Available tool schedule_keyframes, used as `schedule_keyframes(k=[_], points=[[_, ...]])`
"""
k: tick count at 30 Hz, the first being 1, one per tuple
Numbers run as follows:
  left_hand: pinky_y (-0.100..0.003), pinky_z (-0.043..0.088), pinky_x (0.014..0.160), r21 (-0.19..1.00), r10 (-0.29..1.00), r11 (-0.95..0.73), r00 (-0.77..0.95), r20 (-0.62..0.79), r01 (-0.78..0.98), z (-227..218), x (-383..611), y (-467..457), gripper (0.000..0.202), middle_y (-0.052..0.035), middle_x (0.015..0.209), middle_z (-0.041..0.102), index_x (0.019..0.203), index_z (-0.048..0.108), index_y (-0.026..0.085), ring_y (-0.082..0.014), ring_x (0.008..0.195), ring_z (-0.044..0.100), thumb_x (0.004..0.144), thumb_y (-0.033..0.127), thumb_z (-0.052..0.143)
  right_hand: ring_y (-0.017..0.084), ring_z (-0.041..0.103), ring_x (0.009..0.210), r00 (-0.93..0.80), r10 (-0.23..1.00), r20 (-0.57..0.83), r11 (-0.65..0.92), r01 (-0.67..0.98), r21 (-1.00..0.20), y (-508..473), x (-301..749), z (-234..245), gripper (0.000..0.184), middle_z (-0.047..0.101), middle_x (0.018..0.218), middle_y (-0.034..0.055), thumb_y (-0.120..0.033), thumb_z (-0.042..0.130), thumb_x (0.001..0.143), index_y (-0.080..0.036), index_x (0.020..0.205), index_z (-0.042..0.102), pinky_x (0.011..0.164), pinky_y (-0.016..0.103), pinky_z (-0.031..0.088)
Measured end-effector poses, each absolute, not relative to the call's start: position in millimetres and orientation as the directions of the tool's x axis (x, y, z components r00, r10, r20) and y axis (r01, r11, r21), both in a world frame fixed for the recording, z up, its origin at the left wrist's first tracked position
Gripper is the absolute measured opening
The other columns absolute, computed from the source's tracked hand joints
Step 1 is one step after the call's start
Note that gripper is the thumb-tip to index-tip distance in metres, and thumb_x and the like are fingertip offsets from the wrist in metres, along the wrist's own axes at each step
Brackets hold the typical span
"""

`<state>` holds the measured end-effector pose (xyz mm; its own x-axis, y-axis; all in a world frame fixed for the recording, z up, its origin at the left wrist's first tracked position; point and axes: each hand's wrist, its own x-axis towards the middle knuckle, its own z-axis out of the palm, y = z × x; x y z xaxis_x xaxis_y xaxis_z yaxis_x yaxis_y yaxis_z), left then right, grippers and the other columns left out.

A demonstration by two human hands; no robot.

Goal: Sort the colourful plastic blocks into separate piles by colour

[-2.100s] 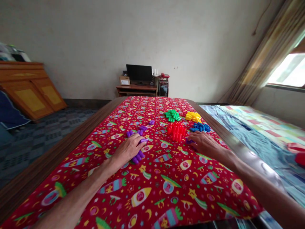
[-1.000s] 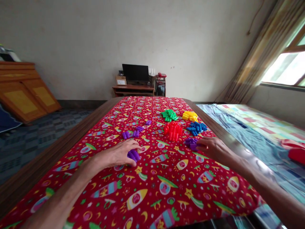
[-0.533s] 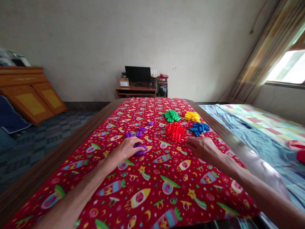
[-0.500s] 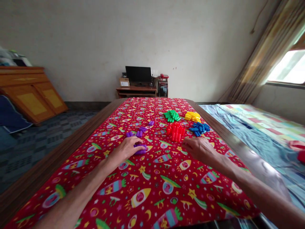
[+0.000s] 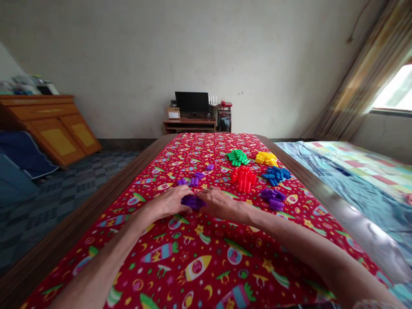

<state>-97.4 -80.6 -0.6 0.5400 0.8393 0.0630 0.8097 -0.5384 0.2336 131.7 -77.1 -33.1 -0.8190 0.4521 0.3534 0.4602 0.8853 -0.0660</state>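
Observation:
Both hands meet over a cluster of small purple plastic tubes (image 5: 192, 202) on the cloth. My left hand (image 5: 170, 201) curves around their left side, thumb nearer me. From the right, my right hand (image 5: 222, 203) closes against the same tubes, its fingertips partly hidden behind them. Just beyond my left hand lie several loose purple tubes (image 5: 195, 180). A separate purple pile (image 5: 273, 200) rests to the right, past my right wrist. Farther back are heaps of red tubes (image 5: 243, 179), blue tubes (image 5: 276, 175), green tubes (image 5: 237, 157) and yellow tubes (image 5: 267, 159).
A red patterned cloth (image 5: 199, 240) covers the long wooden table, rumpled under my right forearm. A bed (image 5: 322, 167) runs along the right side. A desk with a monitor (image 5: 192, 102) stands at the far wall, and a wooden cabinet (image 5: 54, 128) at the left.
My right hand has moved left to the purple tubes beside my left hand. A purple pile now shows below the blue heap, near where that hand was. The view has shifted slightly left.

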Motion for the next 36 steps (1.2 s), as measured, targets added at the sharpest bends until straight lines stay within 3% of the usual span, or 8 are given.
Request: schedule_keyframes(k=[5, 10, 15, 19, 23, 27, 31, 36], points=[[-0.033, 0.047, 0.091, 0.161, 0.839, -0.544, 0.530, 0.125, 0.823, -11, -94, -78, 0.038, -0.0075, 0.110, 0.067, 0.110, 0.067, 0.022, -0.0249, 0.102, 0.063, 0.079, 0.044, 0.067, 0.021, 0.060, 0.095, -0.760, 0.526, 0.381, 0.839, 0.537, -0.088, -94, 189, -2, 0.025, 0.066, 0.101, 0.0114, -0.026, 0.061, 0.088, -0.016, 0.111, 0.059, 0.086, 0.035, 0.048], [-0.034, 0.045, 0.096, 0.172, 0.825, -0.555, 0.513, 0.236, 0.814, -26, -99, -70, 0.045, -0.0071, 0.113, 0.066, 0.114, 0.066, 0.023, -0.0245, 0.105, 0.062, 0.079, 0.050, 0.067, 0.022, 0.062, 0.092, -0.606, 0.660, 0.444, 0.702, 0.708, -0.078, -111, 268, 26, 0.024, 0.068, 0.102, 0.0115, -0.028, 0.056, 0.091, -0.017, 0.112, 0.060, 0.080, 0.035, 0.050], [-0.034, 0.048, 0.093, 0.176, 0.770, -0.627, 0.568, 0.291, 0.759, -25, -91, -71, 0.045, -0.0073, 0.108, 0.067, 0.111, 0.067, 0.020, -0.0234, 0.100, 0.064, 0.082, 0.053, 0.062, 0.020, 0.063, 0.080, -0.424, 0.743, 0.518, 0.547, 0.831, -0.104, -134, 342, 3, 0.020, 0.068, 0.089, 0.0083, -0.035, 0.054, 0.092, -0.019, 0.105, 0.058, 0.069, 0.032, 0.050], [-0.033, 0.051, 0.090, 0.195, 0.754, -0.646, 0.577, 0.313, 0.738, -21, -82, -73, 0.043, -0.0075, 0.103, 0.068, 0.108, 0.067, 0.018, -0.0226, 0.096, 0.065, 0.083, 0.053, 0.061, 0.018, 0.062, 0.071, -0.408, 0.718, 0.564, 0.549, 0.830, -0.098, -150, 363, -21, 0.021, 0.067, 0.084, 0.0066, -0.042, 0.052, 0.093, -0.021, 0.097, 0.057, 0.063, 0.031, 0.048], [-0.036, 0.052, 0.091, 0.234, 0.749, -0.652, 0.566, 0.345, 0.721, -23, -79, -74, 0.041, -0.0090, 0.104, 0.068, 0.106, 0.067, 0.017, -0.0240, 0.097, 0.065, 0.082, 0.050, 0.062, 0.016, 0.058, 0.066, -0.429, 0.752, 0.500, 0.531, 0.844, -0.074, -153, 360, -23, 0.024, 0.063, 0.075, 0.0045, -0.040, 0.047, 0.096, -0.021, 0.084, 0.055, 0.060, 0.029, 0.045], [-0.039, 0.051, 0.093, 0.352, 0.775, -0.630, 0.526, 0.351, 0.692, -23, -72, -79, 0.042, -0.0095, 0.113, 0.068, 0.112, 0.064, 0.021, -0.0257, 0.104, 0.065, 0.079, 0.046, 0.065, 0.016, 0.059, 0.068, -0.441, 0.727, 0.526, 0.544, 0.837, -0.051, -148, 349, -4, 0.025, 0.064, 0.077, 0.0057, -0.037, 0.045, 0.097, -0.020, 0.083, 0.056, 0.062, 0.028, 0.044], [-0.041, 0.053, 0.090, 0.583, 0.852, -0.520, 0.430, 0.299, 0.624, -24, -57, -87, 0.058, -0.0096, 0.116, 0.069, 0.122, 0.054, 0.022, -0.0270, 0.104, 0.066, 0.074, 0.048, 0.071, 0.017, 0.061, 0.074, -0.470, 0.675, 0.569, 0.608, 0.792, -0.066, -145, 309, 17, 0.024, 0.066, 0.081, 0.0078, -0.030, 0.042, 0.099, -0.018, 0.087, 0.059, 0.068, 0.029, 0.047], [-0.039, 0.055, 0.085, 0.772, 0.894, -0.382, 0.415, 0.168, 0.509, -27, -45, -96, 0.061, -0.0119, 0.114, 0.069, 0.119, 0.048, 0.021, -0.0284, 0.102, 0.068, 0.072, 0.050, 0.074, 0.019, 0.062, 0.092, -0.727, 0.497, 0.474, 0.840, 0.541, -0.051, -138, 223, 16, 0.023, 0.067, 0.105, 0.0121, -0.027, 0.045, 0.098, -0.014, 0.113, 0.057, 0.075, 0.030, 0.049]])
